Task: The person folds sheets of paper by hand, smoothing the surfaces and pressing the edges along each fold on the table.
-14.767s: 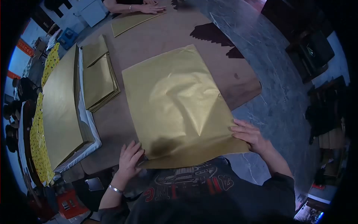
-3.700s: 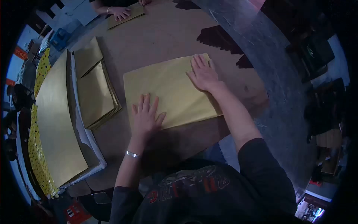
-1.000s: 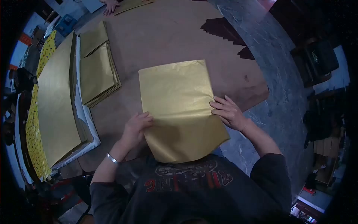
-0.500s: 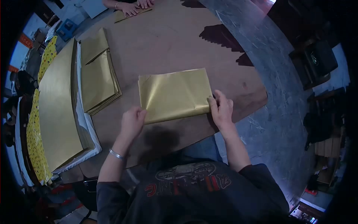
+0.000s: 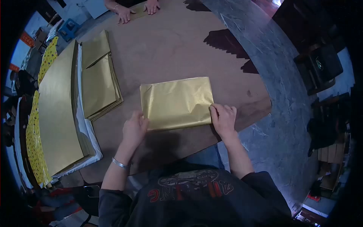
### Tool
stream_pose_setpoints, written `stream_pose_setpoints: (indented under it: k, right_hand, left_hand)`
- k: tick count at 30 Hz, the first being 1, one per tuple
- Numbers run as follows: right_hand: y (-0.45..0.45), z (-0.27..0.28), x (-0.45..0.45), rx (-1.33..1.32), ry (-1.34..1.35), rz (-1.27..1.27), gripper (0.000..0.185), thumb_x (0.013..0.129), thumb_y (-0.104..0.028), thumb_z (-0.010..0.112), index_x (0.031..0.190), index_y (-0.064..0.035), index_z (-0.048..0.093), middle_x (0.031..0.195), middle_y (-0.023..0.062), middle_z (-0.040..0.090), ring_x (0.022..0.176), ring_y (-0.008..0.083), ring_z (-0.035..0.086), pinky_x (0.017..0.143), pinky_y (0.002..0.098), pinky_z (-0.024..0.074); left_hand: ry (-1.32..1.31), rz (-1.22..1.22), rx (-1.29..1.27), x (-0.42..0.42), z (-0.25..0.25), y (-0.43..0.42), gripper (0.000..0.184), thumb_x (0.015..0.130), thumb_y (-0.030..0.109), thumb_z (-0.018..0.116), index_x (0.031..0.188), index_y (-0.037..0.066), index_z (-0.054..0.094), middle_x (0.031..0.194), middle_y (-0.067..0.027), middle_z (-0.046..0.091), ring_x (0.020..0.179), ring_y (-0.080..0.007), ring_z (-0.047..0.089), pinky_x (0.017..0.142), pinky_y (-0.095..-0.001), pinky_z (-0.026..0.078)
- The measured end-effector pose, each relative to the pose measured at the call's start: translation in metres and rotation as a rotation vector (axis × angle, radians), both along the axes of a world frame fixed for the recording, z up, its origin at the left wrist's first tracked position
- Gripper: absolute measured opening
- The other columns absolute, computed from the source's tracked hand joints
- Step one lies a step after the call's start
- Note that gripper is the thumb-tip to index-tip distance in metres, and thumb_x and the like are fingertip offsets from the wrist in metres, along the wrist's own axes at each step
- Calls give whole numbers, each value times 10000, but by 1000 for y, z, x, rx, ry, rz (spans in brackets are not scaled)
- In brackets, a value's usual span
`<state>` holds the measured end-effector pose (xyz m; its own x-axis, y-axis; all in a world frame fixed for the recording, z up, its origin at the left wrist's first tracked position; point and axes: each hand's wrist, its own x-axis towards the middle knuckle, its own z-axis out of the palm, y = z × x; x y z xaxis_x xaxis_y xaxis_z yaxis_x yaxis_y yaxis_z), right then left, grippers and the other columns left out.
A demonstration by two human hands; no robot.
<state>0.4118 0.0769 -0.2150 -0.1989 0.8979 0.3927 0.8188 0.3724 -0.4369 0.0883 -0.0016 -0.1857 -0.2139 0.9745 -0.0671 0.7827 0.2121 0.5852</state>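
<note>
**Gold sheet doubled over between two hands, its surface unsmoothed**

The gold sheet (image 5: 176,103) lies on the near part of the tabletop (image 5: 170,49), folded into a compact rectangle. Its near edge looks like a bend, and layers show at the far left corner. The folding of this piece seems well along, but wrinkles near the right side suggest it is not pressed flat. The left hand (image 5: 134,128) is at the near left corner, fingers bent and close together; whether they pinch the sheet, I cannot tell. The right hand (image 5: 225,120) has its thumb and fingers clamped on the right edge.

To the left, folded gold pieces (image 5: 99,87) lie in an uneven pile beside large flat gold sheets (image 5: 58,109), which look unfolded. The piece between the hands is apart from both. At the far edge, a co-worker's hands (image 5: 124,15) rest on another gold piece (image 5: 140,12).

Red and dark lettering crosses the dark shirt (image 5: 196,204); an "A" and "NG" can be picked out, but not the whole wording. A pale mark on the dark chair (image 5: 332,70) at right and any writing on the red banner (image 5: 27,39) at far left are too blurred to read.
</note>
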Motion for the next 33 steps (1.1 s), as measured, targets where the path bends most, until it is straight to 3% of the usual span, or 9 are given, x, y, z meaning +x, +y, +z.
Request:
stream_pose_setpoints:
  k: [10, 13, 15, 18, 19, 21, 22, 24, 33]
  right_hand:
    - [6, 10, 0, -55, 1, 47, 129, 890, -212, 646, 853, -109, 715, 722, 59, 675, 688, 233, 613, 769, 381, 381]
    - [5, 17, -4, -98, 4, 46, 145, 884, -235, 652, 832, -111, 706, 719, 76, 682, 676, 250, 618, 781, 403, 375]
    - [7, 16, -3, -82, 3, 41, 135, 880, -223, 657, 840, -105, 708, 716, 80, 681, 675, 249, 620, 787, 398, 373]
    - [8, 18, -4, -101, -4, 56, 126, 878, -212, 660, 847, -100, 708, 716, 83, 680, 677, 244, 622, 793, 389, 380]
    - [8, 18, -3, -98, -20, 51, 125, 879, -209, 660, 850, -98, 709, 715, 82, 679, 677, 241, 622, 794, 385, 383]
    - [10, 10, -1, -62, -27, 75, 120, 879, -200, 660, 856, -93, 710, 708, 80, 677, 669, 238, 618, 795, 380, 385]
    - [10, 11, 0, -63, -1, 80, 118, 880, -195, 660, 858, -91, 709, 711, 78, 678, 667, 237, 616, 795, 379, 385]
    - [8, 21, -1, -125, 15, 80, 119, 882, -186, 658, 863, -80, 708, 729, 80, 683, 671, 236, 612, 796, 376, 385]
    - [8, 21, -3, -126, -1, 66, 139, 884, -192, 659, 868, -64, 711, 755, 94, 695, 678, 238, 617, 782, 384, 386]
  left_hand:
    - [19, 37, -34, 3, 0, -5, 385, 873, 194, 612, 1230, 93, 510, 741, -206, 656, 701, -432, 643, 637, -532, 513]
    - [76, -5, 73, 3, 0, -3, 441, 873, 192, 604, 1291, 115, 490, 745, -228, 651, 700, -438, 642, 626, -533, 516]
    - [76, -43, -58, 0, 0, -2, 528, 879, 197, 589, 1385, 160, 445, 748, -242, 646, 698, -443, 639, 645, -540, 518]
    - [79, -72, -53, -1, 2, 0, 587, 884, 202, 574, 1445, 210, 399, 748, -247, 643, 696, -446, 636, 665, -547, 518]
    - [80, -66, -55, 0, 7, 1, 587, 884, 202, 574, 1445, 210, 399, 748, -247, 643, 696, -446, 636, 665, -547, 518]
    - [57, -40, -129, 2, 17, 2, 555, 890, 133, 599, 1419, 83, 435, 810, -260, 654, 767, -429, 661, 677, -468, 539]
    - [56, -34, -131, 2, 16, 2, 555, 890, 133, 599, 1419, 83, 435, 810, -260, 654, 767, -429, 661, 677, -468, 539]
    - [49, -21, -117, 0, 12, 1, 558, 901, 214, 562, 1441, 224, 422, 781, -259, 648, 746, -445, 647, 688, -543, 523]
    - [-18, 42, -9, -1, -5, 1, 349, 922, 289, 595, 1258, 196, 583, 775, -229, 655, 752, -438, 650, 675, -539, 520]
